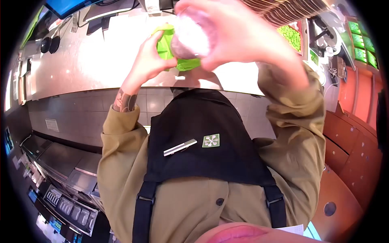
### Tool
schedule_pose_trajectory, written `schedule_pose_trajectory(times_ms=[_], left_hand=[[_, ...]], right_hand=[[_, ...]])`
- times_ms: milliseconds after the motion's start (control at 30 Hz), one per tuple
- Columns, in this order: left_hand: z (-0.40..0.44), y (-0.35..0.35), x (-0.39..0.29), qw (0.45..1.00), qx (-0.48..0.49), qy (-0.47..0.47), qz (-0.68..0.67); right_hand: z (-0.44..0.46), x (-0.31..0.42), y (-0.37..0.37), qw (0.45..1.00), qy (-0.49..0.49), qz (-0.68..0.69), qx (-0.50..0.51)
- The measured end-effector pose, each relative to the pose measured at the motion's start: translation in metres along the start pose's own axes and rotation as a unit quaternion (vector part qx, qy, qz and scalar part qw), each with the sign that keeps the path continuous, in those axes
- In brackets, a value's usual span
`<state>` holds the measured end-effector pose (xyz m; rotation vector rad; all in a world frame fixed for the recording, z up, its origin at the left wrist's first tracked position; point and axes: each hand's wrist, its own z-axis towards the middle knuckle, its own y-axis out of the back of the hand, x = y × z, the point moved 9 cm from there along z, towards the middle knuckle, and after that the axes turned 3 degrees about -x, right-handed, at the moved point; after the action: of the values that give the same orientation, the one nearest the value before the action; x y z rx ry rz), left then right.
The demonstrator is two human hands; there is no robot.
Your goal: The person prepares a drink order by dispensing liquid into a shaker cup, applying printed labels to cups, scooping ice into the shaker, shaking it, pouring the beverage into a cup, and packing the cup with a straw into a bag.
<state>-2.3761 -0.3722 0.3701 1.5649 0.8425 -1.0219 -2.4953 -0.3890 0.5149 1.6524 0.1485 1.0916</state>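
My left hand (pixel 150 60) grips the edge of a bright green plastic bag (pixel 165 47) above the counter, its thumb and fingers pinching the rim. My right hand (pixel 239 34) wraps around a round, shiny clear cup (pixel 193 34) with pinkish-purple contents. Glare washes out part of the cup's surface. The cup is over the right part of the bag and hides some of it; whether it is inside the opening, I cannot tell. Some green shows below the cup. Both hands are above the front part of the counter.
The pale counter (pixel 85 67) runs across in front of me. A monitor (pixel 71 6) stands at the far left. Stacked brown cardboard pieces (pixel 287 10) and a tray of small green items (pixel 289 37) are at the back right. Steel equipment (pixel 60 166) lies behind me on the left.
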Motion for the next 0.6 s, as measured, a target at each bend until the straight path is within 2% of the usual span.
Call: schedule_pose_trajectory(times_ms=[67, 133, 200, 233, 267, 333, 433, 533, 567, 600], left_hand=[[-0.01, 0.015, 0.028, 0.999, -0.017, -0.02, -0.045], [-0.021, 0.023, 0.058, 0.998, -0.011, 0.038, -0.05], [-0.032, 0.03, 0.07, 0.995, -0.01, 0.062, -0.079], [-0.045, 0.032, 0.079, 0.973, 0.047, 0.223, -0.032], [-0.05, 0.04, 0.083, 0.974, 0.027, 0.219, -0.057], [-0.058, 0.054, 0.102, 0.972, -0.013, 0.21, -0.105], [-0.064, 0.078, 0.098, 0.993, -0.075, -0.024, -0.088], [-0.055, 0.068, 0.1, 0.967, -0.159, -0.059, -0.19], [-0.043, 0.039, 0.126, 0.985, -0.053, -0.021, -0.166], [-0.038, 0.036, 0.128, 0.989, -0.055, -0.077, -0.115]], right_hand=[[0.022, -0.006, -0.039, 0.997, -0.076, 0.0, 0.022], [0.046, -0.013, -0.084, 0.994, -0.099, -0.015, 0.044], [0.063, -0.016, -0.125, 0.999, 0.012, 0.006, -0.046], [0.063, -0.021, -0.142, 0.999, -0.005, 0.018, -0.032], [0.064, -0.023, -0.155, 0.999, -0.021, 0.029, -0.019], [0.067, -0.027, -0.169, 0.998, -0.048, 0.028, 0.0], [0.066, -0.03, -0.174, 0.998, -0.067, 0.001, 0.008], [0.068, -0.035, -0.175, 0.998, -0.06, -0.013, -0.013], [0.069, -0.034, -0.175, 0.998, -0.05, -0.014, -0.02], [0.07, -0.032, -0.174, 0.999, -0.04, -0.016, -0.027]])
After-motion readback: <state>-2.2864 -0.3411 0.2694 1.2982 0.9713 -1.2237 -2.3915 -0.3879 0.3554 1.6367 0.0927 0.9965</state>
